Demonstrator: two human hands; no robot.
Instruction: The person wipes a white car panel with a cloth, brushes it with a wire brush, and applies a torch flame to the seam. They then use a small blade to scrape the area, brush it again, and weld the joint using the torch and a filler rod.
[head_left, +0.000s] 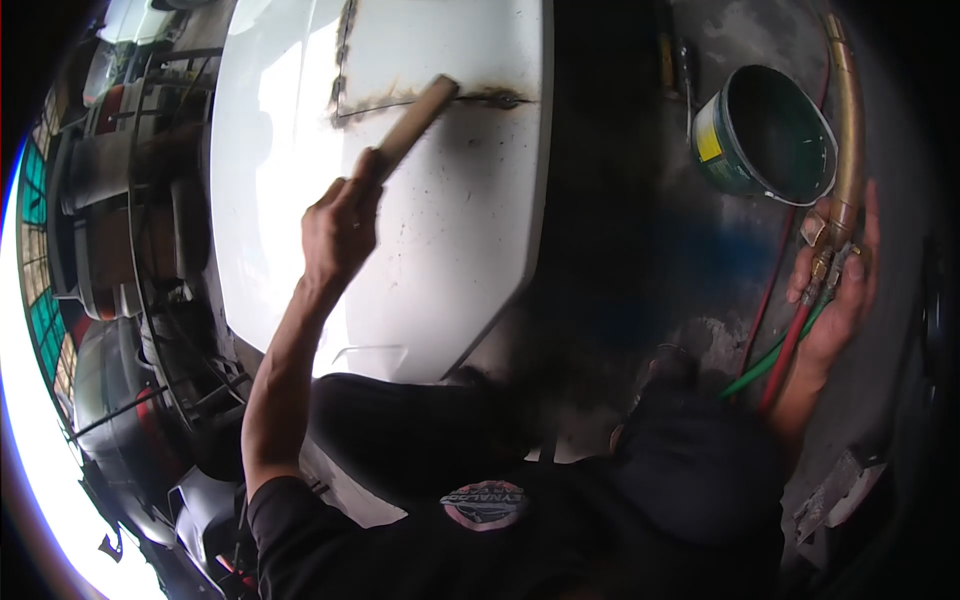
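Note:
My left hand (343, 226) is closed around one end of a flat, wooden-looking bar (418, 122). The bar's far end reaches over the scorched seam on a white panel (440, 260). Brown burn marks and dark spots follow that seam (385, 106), which outlines a rectangular section. Off to the right, my right hand (835, 310) grips a brass gas torch (847, 150) near its valves, and the torch points away from me. A red hose (787, 355) and a green hose (757, 373) run from its lower end past my wrist.
A dark green bucket (722, 165) with a yellow label stands on the floor beside the torch. A thin red hose (768, 285) lies along the floor. Stacked car bumpers (125, 185) fill a rack at the left, with a dark car part (115, 390) below.

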